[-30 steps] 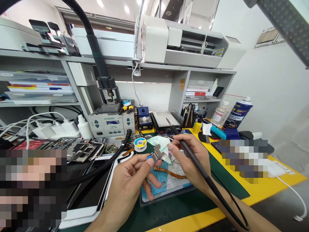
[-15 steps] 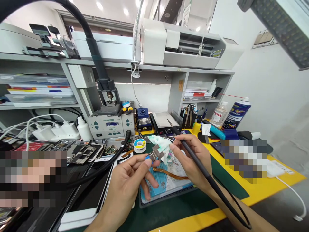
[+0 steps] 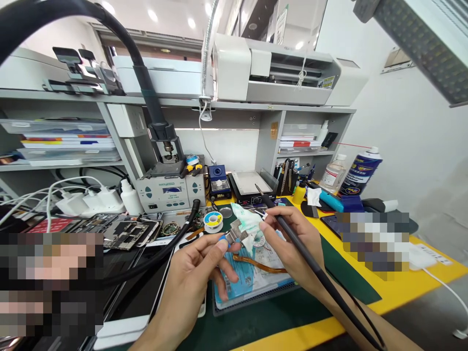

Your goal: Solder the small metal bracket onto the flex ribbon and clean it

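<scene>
My left hand (image 3: 193,273) pinches a small silvery metal part (image 3: 237,233) with blue bits on it between thumb and fingertips. In my right hand (image 3: 298,248) lies a dark soldering iron (image 3: 288,231), its thin tip pointing up and away. Those same right fingers also hold a crumpled white tissue (image 3: 245,220) with green stains, which is against the metal part. Where exactly they touch is partly hidden. Below the hands, an orange flex cable (image 3: 259,264) lies on a blue and white packet (image 3: 241,282).
A solder spool (image 3: 213,222) stands beyond my left hand. A black hose (image 3: 164,256) crosses the phone parts at left. Behind are a soldering station (image 3: 218,183), a hot plate (image 3: 252,185) and a rework unit (image 3: 164,195). A spray can (image 3: 360,170) stands at right.
The tissue has moved slightly left, closer over the metal part. Both hands keep their hold, and the view has shifted a little.
</scene>
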`<state>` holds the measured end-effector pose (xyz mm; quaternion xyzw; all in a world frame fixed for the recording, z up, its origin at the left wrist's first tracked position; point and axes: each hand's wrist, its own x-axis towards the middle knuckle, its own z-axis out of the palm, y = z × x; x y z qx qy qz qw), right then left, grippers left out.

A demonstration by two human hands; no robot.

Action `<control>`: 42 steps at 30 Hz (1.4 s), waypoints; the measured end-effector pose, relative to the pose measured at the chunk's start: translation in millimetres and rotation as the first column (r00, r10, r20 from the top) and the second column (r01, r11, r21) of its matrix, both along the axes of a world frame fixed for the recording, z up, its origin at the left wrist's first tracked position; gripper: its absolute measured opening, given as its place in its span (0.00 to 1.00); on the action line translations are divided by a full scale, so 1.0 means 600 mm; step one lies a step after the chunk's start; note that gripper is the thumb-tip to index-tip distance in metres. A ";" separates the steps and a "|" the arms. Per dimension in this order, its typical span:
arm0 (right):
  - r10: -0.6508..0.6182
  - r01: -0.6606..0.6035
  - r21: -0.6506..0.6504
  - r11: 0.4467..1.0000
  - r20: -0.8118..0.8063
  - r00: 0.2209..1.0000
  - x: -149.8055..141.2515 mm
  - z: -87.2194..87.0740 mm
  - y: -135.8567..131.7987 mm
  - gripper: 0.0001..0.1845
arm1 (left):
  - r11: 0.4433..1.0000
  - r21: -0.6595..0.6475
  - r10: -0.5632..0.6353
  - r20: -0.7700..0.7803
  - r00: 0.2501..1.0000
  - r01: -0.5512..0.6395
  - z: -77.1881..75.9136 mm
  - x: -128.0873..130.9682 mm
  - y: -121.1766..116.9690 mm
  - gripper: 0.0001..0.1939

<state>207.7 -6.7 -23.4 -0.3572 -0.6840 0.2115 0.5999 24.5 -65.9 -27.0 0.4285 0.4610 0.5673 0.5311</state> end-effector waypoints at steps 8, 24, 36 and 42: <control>0.070 -0.062 0.035 0.997 -0.314 0.947 0.030 0.013 0.004 0.10 | 0.997 0.036 0.071 -0.018 0.997 -0.070 -0.001 -0.007 0.002 0.16; 0.285 -0.546 -0.403 0.734 -0.547 0.787 0.048 0.036 0.021 0.12 | 0.991 0.038 0.128 -0.026 0.991 -0.127 0.016 -0.030 0.008 0.17; 0.326 -0.550 -0.451 0.703 -0.483 0.813 0.045 0.031 0.017 0.10 | 0.988 0.039 0.149 -0.075 0.986 -0.146 0.015 -0.038 0.013 0.16; 0.383 -0.545 -0.434 0.717 -0.409 0.829 0.039 0.017 0.006 0.07 | 0.990 0.064 0.127 -0.081 0.989 -0.122 0.010 -0.040 0.014 0.14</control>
